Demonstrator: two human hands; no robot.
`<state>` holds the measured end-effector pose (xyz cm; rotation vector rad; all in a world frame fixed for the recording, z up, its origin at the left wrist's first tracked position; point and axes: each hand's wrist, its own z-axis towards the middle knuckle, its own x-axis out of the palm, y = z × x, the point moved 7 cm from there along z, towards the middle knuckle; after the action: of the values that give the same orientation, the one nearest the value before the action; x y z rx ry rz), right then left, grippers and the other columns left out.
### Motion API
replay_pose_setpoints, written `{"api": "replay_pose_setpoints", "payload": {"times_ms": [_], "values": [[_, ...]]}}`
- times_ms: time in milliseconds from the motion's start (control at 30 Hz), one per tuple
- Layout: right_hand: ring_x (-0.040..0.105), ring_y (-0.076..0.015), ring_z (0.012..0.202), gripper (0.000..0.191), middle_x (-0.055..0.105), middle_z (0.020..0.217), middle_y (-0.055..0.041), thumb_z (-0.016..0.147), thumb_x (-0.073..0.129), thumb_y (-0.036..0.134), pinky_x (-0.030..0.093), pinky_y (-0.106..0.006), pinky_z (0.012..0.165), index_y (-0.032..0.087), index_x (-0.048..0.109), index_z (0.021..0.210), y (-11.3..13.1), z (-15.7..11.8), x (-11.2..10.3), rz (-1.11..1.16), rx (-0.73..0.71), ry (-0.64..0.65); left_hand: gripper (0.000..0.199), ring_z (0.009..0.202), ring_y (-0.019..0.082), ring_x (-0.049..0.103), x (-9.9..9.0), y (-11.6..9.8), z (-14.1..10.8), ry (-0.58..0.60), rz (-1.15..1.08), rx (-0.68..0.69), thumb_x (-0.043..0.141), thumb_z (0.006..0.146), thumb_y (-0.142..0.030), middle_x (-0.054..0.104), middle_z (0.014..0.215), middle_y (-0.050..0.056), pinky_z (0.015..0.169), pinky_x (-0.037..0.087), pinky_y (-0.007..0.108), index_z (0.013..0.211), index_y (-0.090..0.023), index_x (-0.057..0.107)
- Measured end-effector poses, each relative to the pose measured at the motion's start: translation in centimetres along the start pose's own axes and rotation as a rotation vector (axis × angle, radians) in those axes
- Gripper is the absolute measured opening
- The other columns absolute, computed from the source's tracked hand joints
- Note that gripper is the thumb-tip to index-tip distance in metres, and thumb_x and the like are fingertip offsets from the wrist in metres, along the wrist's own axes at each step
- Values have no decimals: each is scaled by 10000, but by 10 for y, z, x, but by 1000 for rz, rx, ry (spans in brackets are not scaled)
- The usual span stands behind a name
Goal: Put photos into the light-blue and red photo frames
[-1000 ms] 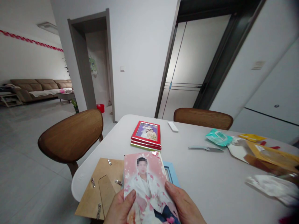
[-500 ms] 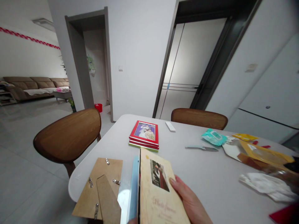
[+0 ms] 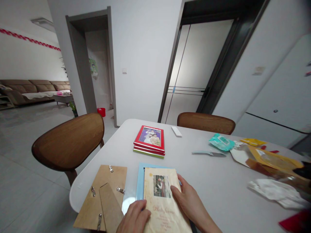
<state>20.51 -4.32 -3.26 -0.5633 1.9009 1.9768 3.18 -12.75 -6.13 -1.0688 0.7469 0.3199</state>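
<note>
Soft light; sheen on door (image 3: 201,58); edges stretched.

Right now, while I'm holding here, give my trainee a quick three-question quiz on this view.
1. What is partly covered by the cream sheet?
a) The teal packet
b) The light-blue frame
c) The knife

2. How many metal clips show on the brown board?

3. True or false: the left hand is nearer the brown board than the right hand is.

Key: 1. b; 2. four; 3. true.
</note>
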Motion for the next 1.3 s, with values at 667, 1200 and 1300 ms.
{"api": "replay_pose_setpoints", "payload": {"times_ms": [667, 1200, 1300], "values": [[602, -251, 721, 351, 627, 808, -74, 811, 303, 394, 398, -322, 575, 240, 527, 1034, -3, -1, -2, -749, 30, -33, 320, 1023, 221, 490, 2, -17, 9, 65, 553, 163, 518, 750, -423, 542, 1137, 64, 796, 488, 307, 998, -222, 496], [447, -251, 1036, 427, 493, 1127, -150, 807, 325, 369, 368, -375, 862, 90, 552, 1038, -9, -2, 3, -724, -99, -162, 428, 1133, 228, 435, -8, 0, -18, -29, 595, 260, 439, 823, -203, 465, 1247, 87, 852, 458, 335, 1238, -229, 340], [436, -254, 1058, 392, 482, 1149, -153, 788, 358, 336, 355, -381, 883, 98, 567, 1019, -11, -9, 4, -739, -122, -153, 376, 1109, 229, 460, 0, -13, -7, 46, 632, 266, 471, 798, -166, 502, 1209, 101, 840, 468, 306, 1170, -176, 413]]}}
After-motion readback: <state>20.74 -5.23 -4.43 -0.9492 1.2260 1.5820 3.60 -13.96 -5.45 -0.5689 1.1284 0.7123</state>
